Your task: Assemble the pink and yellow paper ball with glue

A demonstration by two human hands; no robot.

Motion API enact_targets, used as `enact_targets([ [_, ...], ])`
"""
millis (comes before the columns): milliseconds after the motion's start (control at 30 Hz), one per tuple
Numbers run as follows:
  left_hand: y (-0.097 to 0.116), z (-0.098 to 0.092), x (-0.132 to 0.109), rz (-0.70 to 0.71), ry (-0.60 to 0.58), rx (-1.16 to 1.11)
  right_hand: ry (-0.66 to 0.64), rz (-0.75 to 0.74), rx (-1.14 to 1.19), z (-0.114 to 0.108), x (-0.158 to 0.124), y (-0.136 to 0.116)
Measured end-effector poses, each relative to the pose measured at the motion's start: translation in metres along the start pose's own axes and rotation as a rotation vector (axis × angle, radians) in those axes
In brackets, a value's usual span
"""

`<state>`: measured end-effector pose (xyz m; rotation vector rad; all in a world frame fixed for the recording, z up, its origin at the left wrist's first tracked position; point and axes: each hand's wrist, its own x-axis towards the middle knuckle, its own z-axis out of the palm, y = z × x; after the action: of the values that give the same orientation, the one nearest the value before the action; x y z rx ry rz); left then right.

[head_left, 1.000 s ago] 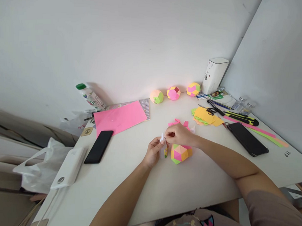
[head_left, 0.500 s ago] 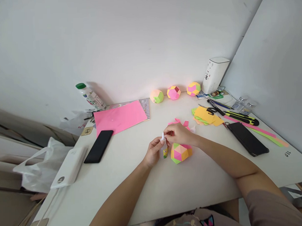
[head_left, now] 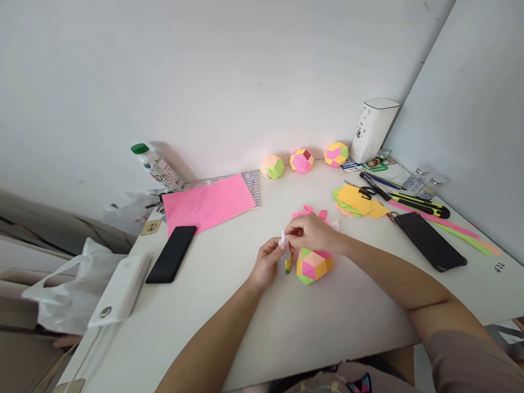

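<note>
Upright in my left hand (head_left: 267, 264) is a small glue bottle (head_left: 287, 262) with a white nozzle and a yellow-green label. My right hand (head_left: 307, 231) is closed beside the nozzle, fingertips pinched together; whatever is between them is hidden. A many-coloured paper ball (head_left: 312, 266) of pink, yellow, green and peach facets rests on the table just below my right wrist. Behind my right hand lie pink paper pieces (head_left: 322, 215), partly covered by it.
Three finished-looking paper balls (head_left: 301, 160) line the wall. Pink paper (head_left: 210, 202) and a black phone (head_left: 172, 254) lie left. To the right are coloured paper squares (head_left: 356, 198), scissors (head_left: 366, 191), a cutter (head_left: 421, 205) and another phone (head_left: 430, 241). A white power bank (head_left: 121, 291) sits far left.
Almost nothing differs. The glue bottle has shifted very slightly in my left hand, and both hands keep nearly the same position.
</note>
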<state>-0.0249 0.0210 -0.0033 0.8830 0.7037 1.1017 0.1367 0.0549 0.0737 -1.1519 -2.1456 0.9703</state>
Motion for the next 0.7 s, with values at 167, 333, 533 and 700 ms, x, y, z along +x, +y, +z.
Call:
enact_targets([
  [167, -0.001, 0.000, 0.000, 0.001, -0.010, -0.006, 0.046, -0.008, -0.013, 0.004, 0.000, 0.002],
  [333, 0.001, 0.000, 0.000, 0.011, -0.060, 0.012, 0.075, -0.020, -0.038, 0.005, 0.002, 0.003],
  [533, 0.006, 0.001, -0.001, 0.027, -0.073, 0.010, 0.134, -0.021, -0.057, -0.002, 0.005, 0.005],
  [700, 0.005, 0.000, -0.001, 0.004, -0.079, -0.022, 0.123, -0.013, -0.020, -0.004, 0.006, 0.006],
])
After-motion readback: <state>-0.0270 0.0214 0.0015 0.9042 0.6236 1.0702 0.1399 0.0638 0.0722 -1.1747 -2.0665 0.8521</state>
